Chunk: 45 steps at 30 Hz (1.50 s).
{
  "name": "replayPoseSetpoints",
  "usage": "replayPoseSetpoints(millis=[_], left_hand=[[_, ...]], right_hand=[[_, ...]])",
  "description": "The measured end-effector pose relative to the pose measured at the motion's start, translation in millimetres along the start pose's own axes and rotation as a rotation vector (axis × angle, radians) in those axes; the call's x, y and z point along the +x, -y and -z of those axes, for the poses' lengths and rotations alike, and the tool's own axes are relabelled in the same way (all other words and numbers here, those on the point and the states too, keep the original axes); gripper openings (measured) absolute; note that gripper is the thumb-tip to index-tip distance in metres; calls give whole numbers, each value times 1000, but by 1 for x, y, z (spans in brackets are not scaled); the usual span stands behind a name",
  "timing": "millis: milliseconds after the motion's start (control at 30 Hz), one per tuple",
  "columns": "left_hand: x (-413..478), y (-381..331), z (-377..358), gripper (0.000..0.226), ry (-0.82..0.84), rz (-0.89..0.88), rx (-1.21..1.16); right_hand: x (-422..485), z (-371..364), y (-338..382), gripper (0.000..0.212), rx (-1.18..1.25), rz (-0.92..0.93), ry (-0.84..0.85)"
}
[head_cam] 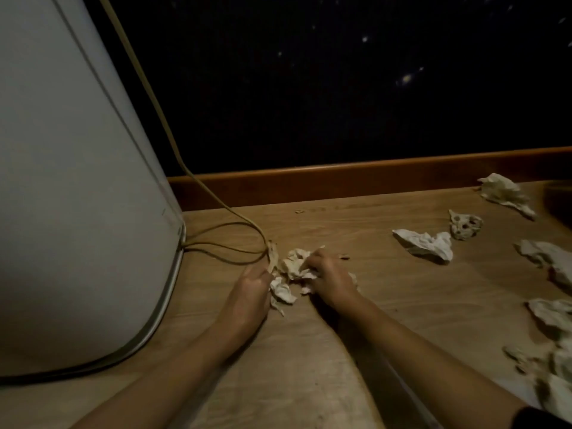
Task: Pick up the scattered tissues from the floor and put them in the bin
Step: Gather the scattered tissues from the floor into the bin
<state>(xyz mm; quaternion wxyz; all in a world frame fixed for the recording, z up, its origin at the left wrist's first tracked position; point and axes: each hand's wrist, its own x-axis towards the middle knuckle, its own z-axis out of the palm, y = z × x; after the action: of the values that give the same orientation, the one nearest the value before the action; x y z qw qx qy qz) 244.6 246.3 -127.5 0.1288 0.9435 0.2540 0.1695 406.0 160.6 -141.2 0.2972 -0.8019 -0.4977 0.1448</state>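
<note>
Beside the white appliance (77,196) at the floor's (356,305) left edge, left hand (250,289) and right hand (331,278) close fingers on crumpled tissues (294,264), evidently bunching them; other tissues (424,244) lie rightward; no bin visible.

floor (356,320): wood-grain, matt, a bit scuffed; skirting board (340,178): reddish wood, slight sheen; tissues (425,244): thin crumpled paper, matt, off-white; white appliance (71,181): smooth, looks like plastic, shiny metal-look trim along the base; cable (161,119): smooth beige sheath
</note>
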Motion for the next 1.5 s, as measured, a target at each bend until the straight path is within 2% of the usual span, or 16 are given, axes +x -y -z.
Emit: replayPoseSetpoints(millis=[100,167,267,433,633,767,833,900,1000,1033,1133,1200,1267,1333,1400,1500], left_hand=[[-9,2,17,27,-5,43,-67],[-7,3,28,28,-39,57,-79],[-5,-1,39,28,-55,8,-107],[-12,13,41,30,40,-31,-150],[-23,22,43,26,57,41,-115],[-19,1,46,27,12,44,-96],[-13,-21,47,26,-15,-20,-101],[-1,-45,50,24,4,-95,-123],[28,-93,51,23,45,-289,-139],[40,-110,48,23,63,-337,-128],[78,-158,22,19,110,-406,-71],[90,-182,3,19,114,-388,-81],[84,-200,-15,21,122,-348,-150],[61,-217,-32,21,174,-309,-241],[33,-234,-48,22,239,-278,-326],[2,-262,-68,21,309,-308,-395]], right_hand=[[17,28,-8,13,211,-208,-40],[48,41,-11,14,248,-243,-145],[106,39,-11,18,71,-150,-224],[146,-1,-12,23,-257,-88,-36],[80,-13,-12,20,-154,-16,-203],[29,2,2,21,-66,-25,-67],[10,34,-4,21,16,-112,2],[1,78,-26,20,90,-182,-57],[2,148,-75,19,-19,-252,-242],[2,163,-94,18,-68,-297,-236],[-18,168,-137,25,-324,-419,-14],[-41,149,-151,25,-386,-368,-59],[-66,133,-154,22,-295,-284,-173],[-86,135,-155,26,-222,-238,-175],[-107,156,-153,29,-151,-297,-140],[-150,198,-157,20,2,-368,-191]])
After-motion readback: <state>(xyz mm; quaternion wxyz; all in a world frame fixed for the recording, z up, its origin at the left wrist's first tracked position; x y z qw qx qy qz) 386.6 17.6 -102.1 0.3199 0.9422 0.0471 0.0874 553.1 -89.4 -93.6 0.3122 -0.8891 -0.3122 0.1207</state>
